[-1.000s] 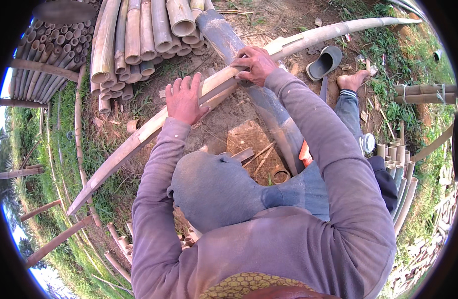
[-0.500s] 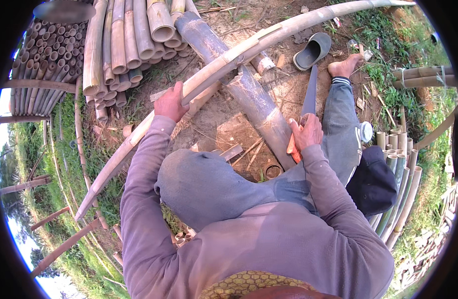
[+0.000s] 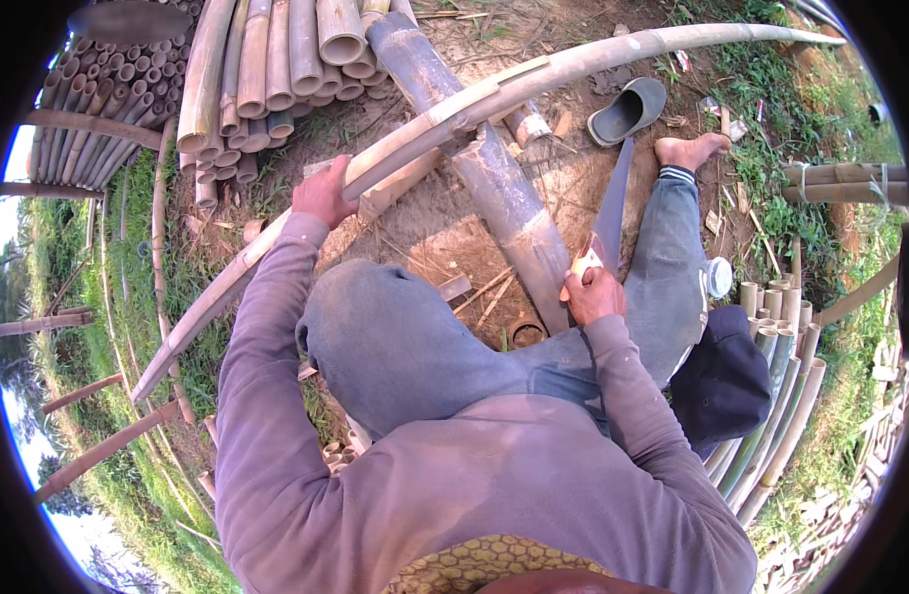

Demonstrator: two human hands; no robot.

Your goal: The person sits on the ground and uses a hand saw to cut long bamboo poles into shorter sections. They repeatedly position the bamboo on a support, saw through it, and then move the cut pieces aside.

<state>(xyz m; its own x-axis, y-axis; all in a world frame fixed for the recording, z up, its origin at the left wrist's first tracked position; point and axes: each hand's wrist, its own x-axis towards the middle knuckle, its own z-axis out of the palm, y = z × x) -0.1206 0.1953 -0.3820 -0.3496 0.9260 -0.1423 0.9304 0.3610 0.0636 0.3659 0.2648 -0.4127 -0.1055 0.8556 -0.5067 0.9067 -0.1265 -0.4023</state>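
My left hand (image 3: 325, 195) is wrapped round a long bamboo pole (image 3: 405, 132) that runs from the lower left up to the far right. The pole crosses over a thick, dark bamboo log (image 3: 519, 203) lying on the ground. In my right hand (image 3: 595, 295) is the orange handle of a handsaw (image 3: 612, 213), held beside the log's near end. The saw's blade points away from me, its tip close to a dark green clog (image 3: 627, 111); its teeth are apart from the pole. My fingers partly hide the handle.
Stacked cut bamboo (image 3: 276, 74) lies at the far left. Upright bamboo pieces (image 3: 781, 366) stand at the right beside a dark cap (image 3: 723, 374). My bare foot (image 3: 694, 150) rests near the clog. A short bamboo ring (image 3: 526, 332) lies by my leg.
My right hand has drawn back toward me and slightly left with the saw, its handle turned. My left hand keeps its grip on the pole. The whole view has shifted a little.
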